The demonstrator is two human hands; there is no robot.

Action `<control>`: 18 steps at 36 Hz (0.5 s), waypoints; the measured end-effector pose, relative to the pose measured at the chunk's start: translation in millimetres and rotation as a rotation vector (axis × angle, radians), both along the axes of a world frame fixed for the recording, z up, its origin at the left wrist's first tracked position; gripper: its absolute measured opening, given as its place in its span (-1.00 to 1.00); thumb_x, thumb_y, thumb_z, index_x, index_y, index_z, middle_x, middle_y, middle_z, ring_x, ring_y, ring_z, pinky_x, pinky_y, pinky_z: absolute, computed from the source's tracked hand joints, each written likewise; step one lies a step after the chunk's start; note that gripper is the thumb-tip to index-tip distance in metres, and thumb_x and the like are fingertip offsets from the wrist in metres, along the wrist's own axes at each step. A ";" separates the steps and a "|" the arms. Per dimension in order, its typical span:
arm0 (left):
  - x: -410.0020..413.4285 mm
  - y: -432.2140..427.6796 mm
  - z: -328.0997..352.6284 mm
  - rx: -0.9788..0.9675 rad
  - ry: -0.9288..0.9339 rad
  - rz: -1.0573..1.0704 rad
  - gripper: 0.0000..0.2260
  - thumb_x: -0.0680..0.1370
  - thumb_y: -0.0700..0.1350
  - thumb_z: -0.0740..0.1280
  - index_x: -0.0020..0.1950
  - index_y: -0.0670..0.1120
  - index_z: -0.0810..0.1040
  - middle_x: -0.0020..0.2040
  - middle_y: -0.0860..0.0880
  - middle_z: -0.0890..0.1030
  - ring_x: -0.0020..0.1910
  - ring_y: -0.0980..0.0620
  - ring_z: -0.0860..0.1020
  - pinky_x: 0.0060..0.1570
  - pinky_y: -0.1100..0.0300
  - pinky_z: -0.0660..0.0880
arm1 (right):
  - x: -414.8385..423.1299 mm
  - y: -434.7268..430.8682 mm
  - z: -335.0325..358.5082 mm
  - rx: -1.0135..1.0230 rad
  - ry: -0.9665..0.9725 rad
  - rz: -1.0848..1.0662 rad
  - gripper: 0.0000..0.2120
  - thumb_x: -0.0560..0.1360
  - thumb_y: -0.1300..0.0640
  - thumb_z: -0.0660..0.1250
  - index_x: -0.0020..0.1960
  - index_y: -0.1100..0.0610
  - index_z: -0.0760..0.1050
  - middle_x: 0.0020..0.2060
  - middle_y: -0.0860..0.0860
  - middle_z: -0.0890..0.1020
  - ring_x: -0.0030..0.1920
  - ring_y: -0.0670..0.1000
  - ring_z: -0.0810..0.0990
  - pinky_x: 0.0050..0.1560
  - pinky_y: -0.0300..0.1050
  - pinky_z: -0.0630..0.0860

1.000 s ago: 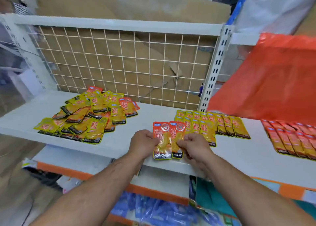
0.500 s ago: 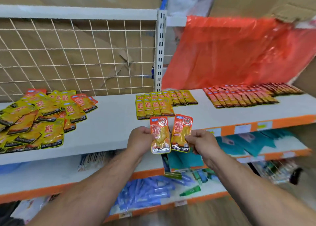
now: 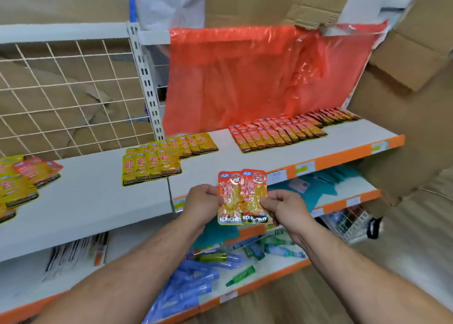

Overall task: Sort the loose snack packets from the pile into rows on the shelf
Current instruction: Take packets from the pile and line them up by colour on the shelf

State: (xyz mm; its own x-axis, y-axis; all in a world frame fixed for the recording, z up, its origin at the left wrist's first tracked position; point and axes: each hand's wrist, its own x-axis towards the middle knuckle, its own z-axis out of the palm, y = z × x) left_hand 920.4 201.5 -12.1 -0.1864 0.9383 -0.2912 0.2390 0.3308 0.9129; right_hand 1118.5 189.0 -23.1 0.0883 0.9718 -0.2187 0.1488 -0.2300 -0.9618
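Two orange-topped snack packets are held upright side by side in front of the shelf edge. My left hand (image 3: 202, 202) grips the left packet (image 3: 229, 198), and my right hand (image 3: 285, 207) pinches the right packet (image 3: 255, 196), which overlaps the left one slightly. The loose pile (image 3: 22, 176) of yellow and orange packets lies on the white shelf (image 3: 93, 188) at the far left. Neat yellow rows (image 3: 161, 159) sit mid-shelf. Long rows of orange packets (image 3: 282, 131) lie on the right shelf section.
A red plastic sheet (image 3: 257, 78) hangs behind the orange rows. White wire mesh (image 3: 68, 95) backs the left section, with an upright post (image 3: 149, 88) between sections. Lower shelves hold blue tubes (image 3: 191, 289), green bottles and teal packs. Cardboard boxes (image 3: 411, 61) stand at right.
Both hands lifted the two packets off the shelf and carried them rightward. The packets, briefly spread apart, are together again. My view swung right, away from the pile.
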 end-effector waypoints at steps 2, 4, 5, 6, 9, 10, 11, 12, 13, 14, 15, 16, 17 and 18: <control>28.9 8.3 0.7 -0.005 0.014 -0.008 -0.81 0.45 -0.33 0.38 -0.31 -0.10 0.54 -0.18 -0.16 0.67 -0.18 -0.15 0.62 -0.21 0.02 0.54 | 27.4 6.6 1.7 -0.004 -0.015 -0.011 -0.86 0.52 0.29 0.41 -0.20 0.18 0.53 -0.46 0.02 0.46 -0.45 -0.01 0.34 -0.44 -0.17 0.29; 59.2 16.5 1.8 0.006 0.023 -0.022 -0.81 0.45 -0.33 0.38 -0.31 -0.09 0.54 -0.19 -0.14 0.66 -0.21 -0.11 0.60 -0.27 0.11 0.48 | 56.5 15.1 3.8 -0.006 -0.032 -0.009 -0.88 0.52 0.27 0.42 -0.17 0.17 0.53 -0.44 0.01 0.49 -0.43 -0.02 0.37 -0.42 -0.16 0.32; 74.0 20.9 2.6 0.014 0.021 -0.025 -0.80 0.46 -0.33 0.38 -0.31 -0.09 0.54 -0.21 -0.12 0.65 -0.24 -0.08 0.57 -0.29 0.16 0.43 | 70.7 20.1 4.3 -0.008 -0.041 -0.006 -0.89 0.52 0.27 0.42 -0.16 0.17 0.53 -0.42 0.01 0.50 -0.42 -0.02 0.39 -0.41 -0.17 0.33; 88.3 25.1 3.7 0.019 0.014 -0.026 -0.80 0.46 -0.33 0.38 -0.31 -0.10 0.53 -0.24 -0.10 0.63 -0.26 -0.06 0.55 -0.30 0.19 0.40 | 85.0 25.2 4.7 -0.010 -0.049 -0.008 -0.91 0.52 0.26 0.42 -0.14 0.19 0.54 -0.40 0.02 0.51 -0.41 -0.03 0.40 -0.40 -0.17 0.34; 129.0 37.9 6.5 0.019 -0.005 -0.034 -0.80 0.46 -0.36 0.37 -0.31 -0.12 0.53 -0.29 -0.09 0.61 -0.30 -0.03 0.53 -0.32 0.21 0.39 | 125.8 39.3 6.3 -0.015 -0.078 -0.016 -0.90 0.52 0.24 0.43 -0.04 0.27 0.57 -0.34 0.06 0.54 -0.41 -0.02 0.42 -0.44 -0.18 0.37; 141.1 41.8 7.4 0.021 -0.013 -0.037 -0.80 0.45 -0.37 0.36 -0.32 -0.13 0.53 -0.30 -0.09 0.61 -0.30 -0.04 0.53 -0.30 0.19 0.41 | 137.8 43.2 7.5 -0.016 -0.085 -0.015 -0.89 0.52 0.23 0.43 -0.05 0.28 0.57 -0.34 0.07 0.54 -0.42 0.00 0.41 -0.46 -0.16 0.37; 152.3 46.1 8.0 0.023 -0.013 -0.039 -0.80 0.44 -0.37 0.37 -0.32 -0.13 0.53 -0.32 -0.09 0.60 -0.30 -0.05 0.53 -0.28 0.17 0.42 | 148.8 47.2 8.9 -0.019 -0.088 -0.015 -0.90 0.52 0.22 0.43 -0.07 0.26 0.57 -0.36 0.08 0.54 -0.43 0.01 0.40 -0.47 -0.15 0.36; 162.9 50.5 8.8 0.025 -0.009 -0.043 -0.80 0.44 -0.37 0.38 -0.33 -0.13 0.53 -0.32 -0.09 0.60 -0.30 -0.06 0.53 -0.27 0.16 0.43 | 159.3 51.2 10.4 -0.020 -0.089 -0.015 -0.89 0.53 0.21 0.42 -0.11 0.25 0.57 -0.38 0.09 0.54 -0.44 0.02 0.39 -0.48 -0.15 0.36; 172.8 55.7 8.7 0.025 -0.009 -0.045 -0.81 0.44 -0.36 0.38 -0.32 -0.12 0.54 -0.30 -0.10 0.62 -0.29 -0.07 0.55 -0.26 0.13 0.45 | 169.3 56.0 11.2 -0.023 -0.092 -0.016 -0.88 0.53 0.21 0.42 -0.14 0.24 0.57 -0.39 0.10 0.53 -0.47 0.02 0.38 -0.48 -0.15 0.36; 181.9 60.8 9.3 0.023 -0.013 -0.050 -0.83 0.44 -0.35 0.39 -0.30 -0.13 0.56 -0.26 -0.11 0.65 -0.26 -0.08 0.58 -0.25 0.12 0.48 | 178.4 60.7 12.0 -0.025 -0.099 -0.021 -0.87 0.53 0.20 0.42 -0.16 0.23 0.56 -0.40 0.11 0.53 -0.49 0.01 0.37 -0.49 -0.16 0.36; 190.4 66.3 9.6 0.019 -0.017 -0.058 -0.85 0.45 -0.34 0.38 -0.28 -0.13 0.57 -0.23 -0.11 0.67 -0.23 -0.08 0.61 -0.23 0.10 0.50 | 186.8 66.1 12.0 -0.030 -0.105 -0.027 -0.87 0.53 0.19 0.42 -0.16 0.22 0.57 -0.41 0.12 0.52 -0.52 0.00 0.37 -0.50 -0.17 0.36; 198.4 72.4 10.0 0.016 -0.016 -0.066 -0.86 0.46 -0.33 0.38 -0.26 -0.14 0.58 -0.21 -0.12 0.67 -0.22 -0.09 0.62 -0.23 0.09 0.52 | 195.0 71.7 11.8 -0.035 -0.105 -0.036 -0.88 0.53 0.18 0.42 -0.15 0.21 0.57 -0.43 0.11 0.51 -0.53 -0.01 0.37 -0.50 -0.17 0.36; 206.2 79.5 10.1 0.017 -0.013 -0.071 -0.87 0.47 -0.33 0.38 -0.24 -0.14 0.58 -0.20 -0.13 0.68 -0.22 -0.09 0.63 -0.24 0.09 0.53 | 202.8 77.8 10.9 -0.039 -0.098 -0.047 -0.88 0.53 0.18 0.43 -0.15 0.21 0.58 -0.43 0.10 0.50 -0.52 0.00 0.37 -0.49 -0.16 0.37; 213.5 86.5 10.6 0.020 -0.012 -0.075 -0.87 0.48 -0.33 0.37 -0.23 -0.15 0.58 -0.19 -0.14 0.67 -0.23 -0.09 0.63 -0.28 0.11 0.53 | 209.8 83.6 10.1 -0.041 -0.087 -0.058 -0.88 0.52 0.18 0.43 -0.15 0.21 0.58 -0.43 0.09 0.50 -0.49 0.01 0.38 -0.47 -0.14 0.37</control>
